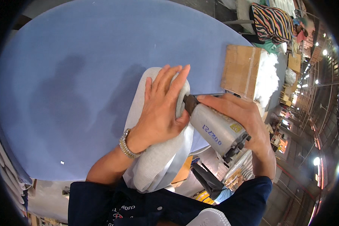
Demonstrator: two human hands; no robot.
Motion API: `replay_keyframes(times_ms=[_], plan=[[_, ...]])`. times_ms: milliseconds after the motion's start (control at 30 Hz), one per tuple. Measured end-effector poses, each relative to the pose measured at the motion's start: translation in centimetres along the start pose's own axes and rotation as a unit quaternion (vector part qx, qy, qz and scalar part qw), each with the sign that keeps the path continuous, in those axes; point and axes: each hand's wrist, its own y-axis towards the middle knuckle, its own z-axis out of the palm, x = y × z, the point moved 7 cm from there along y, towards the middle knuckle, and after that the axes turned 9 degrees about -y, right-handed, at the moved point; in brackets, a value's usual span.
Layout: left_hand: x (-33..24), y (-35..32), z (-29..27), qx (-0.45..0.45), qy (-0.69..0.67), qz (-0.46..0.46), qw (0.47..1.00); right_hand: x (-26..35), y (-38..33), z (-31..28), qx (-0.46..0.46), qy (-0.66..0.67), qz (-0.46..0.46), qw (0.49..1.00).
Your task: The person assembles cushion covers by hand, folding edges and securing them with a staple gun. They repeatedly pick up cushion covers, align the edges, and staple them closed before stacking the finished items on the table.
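A long padded piece covered in light grey fabric (160,162) stands tilted against my body, its upper end over the blue table top (101,45). My left hand (160,107) lies on the fabric with fingers stretched out and thumb toward the right edge; a metal-banded watch (126,145) is on that wrist. In my right hand (239,109), fingers closed round it, is a grey metal staple gun (211,126). Its dark nose meets the right edge of the padded piece, close to my left thumb. The gun's handle is mostly hidden by my hand.
On the table's right side stands a cardboard box (239,69), with white fluffy stuffing (266,79) beside it. A person in a striped top (273,22) is at the far right. Grey padded pieces (5,169) line the lower left edge. A black chair-like object (207,180) stands below.
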Motion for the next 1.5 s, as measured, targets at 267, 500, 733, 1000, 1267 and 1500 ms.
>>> replay_keyframes(times_ms=[267, 500, 733, 1000, 1267, 1500], plan=[[2.8, 2.2, -4.3, 0.151, -0.13, 0.041, 0.979, -1.2, 0.7, 3.0, -0.059, 0.046, -0.014, 0.997], [5.1, 7.8, -1.8, 0.257, -0.154, -0.051, 0.953, 0.4, 0.8, 3.0, -0.048, 0.03, 0.037, 0.998], [5.5, 8.2, -0.5, 0.189, -0.089, 0.007, 0.978, 0.0, -0.4, 3.0, -0.051, 0.037, 0.054, 0.997], [5.7, 8.8, -1.5, 0.151, -0.155, -0.034, 0.976, 1.0, 1.3, 2.6, -0.046, -0.073, 0.025, 0.996], [6.0, 8.5, -1.7, 0.126, -0.201, -0.034, 0.971, 2.2, 2.0, 2.7, -0.066, -0.084, 0.053, 0.993], [4.9, 8.8, -2.3, 0.112, -0.156, -0.019, 0.981, 2.2, 2.1, 2.8, -0.067, -0.065, 0.082, 0.992]])
